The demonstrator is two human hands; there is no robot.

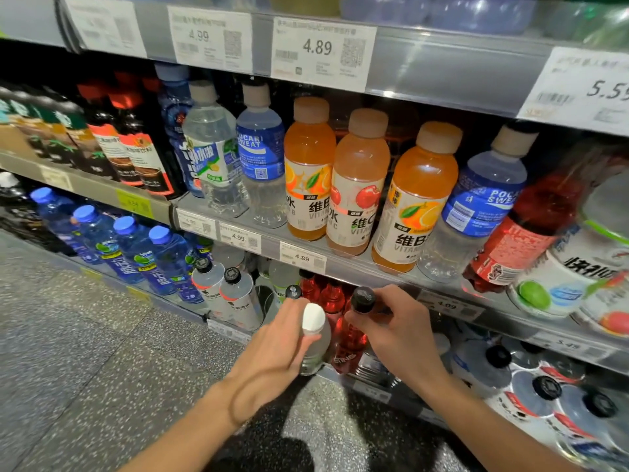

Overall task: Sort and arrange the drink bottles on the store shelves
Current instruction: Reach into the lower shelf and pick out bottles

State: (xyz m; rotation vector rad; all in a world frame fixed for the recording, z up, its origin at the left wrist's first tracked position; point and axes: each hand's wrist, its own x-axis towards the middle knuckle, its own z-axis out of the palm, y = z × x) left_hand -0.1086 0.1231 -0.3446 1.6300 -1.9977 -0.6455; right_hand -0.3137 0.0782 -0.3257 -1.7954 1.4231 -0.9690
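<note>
Nearest the camera, two bare forearms reach over the speckled floor (85,335) toward the lower shelf (371,391). The left hand (282,338) has its fingers curled round the neck of a pale bottle with a white cap (313,330), held at the shelf's front edge. Just beside it, the right hand (396,327) pinches the neck of a red bottle with a black cap (350,338), thumb and fingers closed just under the cap; the two bottles stand side by side, nearly touching. Behind them on the same shelf are more red bottles (332,296), and to the left two clear bottles with black caps (226,291), then a row of blue bottles with blue caps (136,247). One shelf up, past price tags reading 4.99 and 4.89 (302,257), stand three orange vitamin drinks (357,185) in a row, flanked by blue-labelled Pocari Sweat bottles (260,155) on either side. Farther left are dark bottles with red caps (136,144). Topmost, another rail carries larger price tags (321,52).
</note>
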